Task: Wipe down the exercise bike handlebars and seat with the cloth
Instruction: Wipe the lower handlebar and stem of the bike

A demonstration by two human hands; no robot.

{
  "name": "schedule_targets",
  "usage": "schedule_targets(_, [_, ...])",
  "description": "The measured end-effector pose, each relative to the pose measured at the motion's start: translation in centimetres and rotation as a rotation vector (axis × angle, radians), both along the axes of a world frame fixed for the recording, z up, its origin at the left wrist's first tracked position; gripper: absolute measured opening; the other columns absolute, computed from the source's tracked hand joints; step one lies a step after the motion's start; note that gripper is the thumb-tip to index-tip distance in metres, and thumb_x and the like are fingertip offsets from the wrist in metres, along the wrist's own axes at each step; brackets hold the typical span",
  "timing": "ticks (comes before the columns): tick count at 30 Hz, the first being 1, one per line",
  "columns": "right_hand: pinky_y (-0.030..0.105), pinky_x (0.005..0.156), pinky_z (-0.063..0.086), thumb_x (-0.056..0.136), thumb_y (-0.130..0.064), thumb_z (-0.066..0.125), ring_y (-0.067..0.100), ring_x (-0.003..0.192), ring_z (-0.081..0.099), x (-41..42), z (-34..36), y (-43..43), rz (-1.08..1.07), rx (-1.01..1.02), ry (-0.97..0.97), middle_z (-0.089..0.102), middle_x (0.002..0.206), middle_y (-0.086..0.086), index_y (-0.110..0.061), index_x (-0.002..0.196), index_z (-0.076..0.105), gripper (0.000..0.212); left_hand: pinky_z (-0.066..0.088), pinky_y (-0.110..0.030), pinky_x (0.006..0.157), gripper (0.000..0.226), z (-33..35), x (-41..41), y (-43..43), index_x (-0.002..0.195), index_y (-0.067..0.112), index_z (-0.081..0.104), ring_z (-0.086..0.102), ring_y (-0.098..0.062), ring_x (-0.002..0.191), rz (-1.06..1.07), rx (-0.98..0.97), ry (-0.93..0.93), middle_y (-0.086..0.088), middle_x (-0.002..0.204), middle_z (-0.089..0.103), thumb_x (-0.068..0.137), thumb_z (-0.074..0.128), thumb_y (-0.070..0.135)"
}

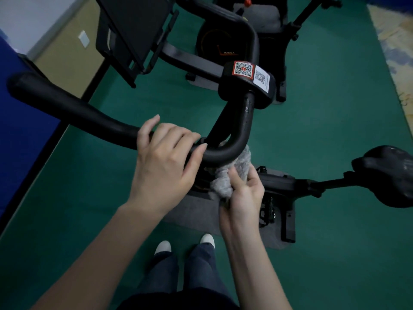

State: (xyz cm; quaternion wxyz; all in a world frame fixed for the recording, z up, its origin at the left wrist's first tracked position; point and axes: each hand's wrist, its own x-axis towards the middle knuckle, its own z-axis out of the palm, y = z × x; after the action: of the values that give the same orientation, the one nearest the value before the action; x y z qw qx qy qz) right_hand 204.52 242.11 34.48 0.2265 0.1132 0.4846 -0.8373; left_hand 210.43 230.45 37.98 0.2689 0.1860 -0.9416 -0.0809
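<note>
The black handlebar [73, 110] of the exercise bike runs from the left edge to a curved bend in the middle of the view. My left hand [165, 162] rests on top of the bar just left of that bend, fingers curled over it. My right hand [242, 198] grips a bunched grey cloth [225, 180] and holds it against the underside of the bend. The black seat [388, 175] sits on its post at the right edge, away from both hands.
A clamp block with QR stickers [248, 74] joins the handlebar stem. A black tablet holder [131, 30] stands at the upper left. Below lie a grey mat [201, 215], a pedal [267, 209] and green floor [335, 130]. A blue surface [20, 130] borders the left.
</note>
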Motion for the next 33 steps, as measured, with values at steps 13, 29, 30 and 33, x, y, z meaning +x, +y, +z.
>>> schedule_targets(13, [0.032,0.092,0.045,0.079,0.019,0.047,0.029,0.098,0.055,-3.0,0.3,1.1,-0.038,0.775,1.273,0.063,0.107,0.014,0.002,0.111,0.068,0.042,0.026,-0.038,0.108,0.025,-0.6,-1.7,2.4,0.086,0.014,0.072,0.063,-0.021,0.086,0.059,-0.032,0.024,0.002,0.084,0.069,0.096,0.052,0.027])
schedule_targets(29, [0.025,0.095,0.04,0.075,0.019,0.048,0.031,0.101,0.053,-12.9,1.6,0.1,0.256,0.806,1.418,0.067,0.112,0.009,0.0,0.109,0.07,0.044,0.034,-0.038,0.103,0.025,-0.4,-1.8,3.1,0.09,0.009,0.072,0.062,-0.022,0.087,0.073,-0.002,0.008,-0.001,0.088,0.069,0.095,0.052,0.023])
schedule_targets(30, [0.023,0.096,0.039,0.075,0.019,0.048,0.03,0.103,0.053,-13.3,1.7,-0.2,0.256,0.807,1.394,0.067,0.113,0.008,0.0,0.11,0.069,0.044,0.035,-0.038,0.101,0.024,-0.4,-1.8,3.2,0.091,0.009,0.072,0.062,-0.023,0.087,0.076,-0.004,0.007,-0.001,0.088,0.069,0.094,0.053,0.022])
schedule_targets(33, [0.026,0.097,0.041,0.075,0.018,0.047,0.028,0.104,0.053,-12.1,1.0,0.5,0.232,0.745,1.372,0.066,0.115,0.007,-0.001,0.112,0.068,0.047,0.038,-0.04,0.098,0.024,-0.3,-1.7,3.3,0.092,0.007,0.072,0.062,-0.024,0.086,0.082,-0.006,0.003,-0.002,0.089,0.069,0.094,0.053,0.022])
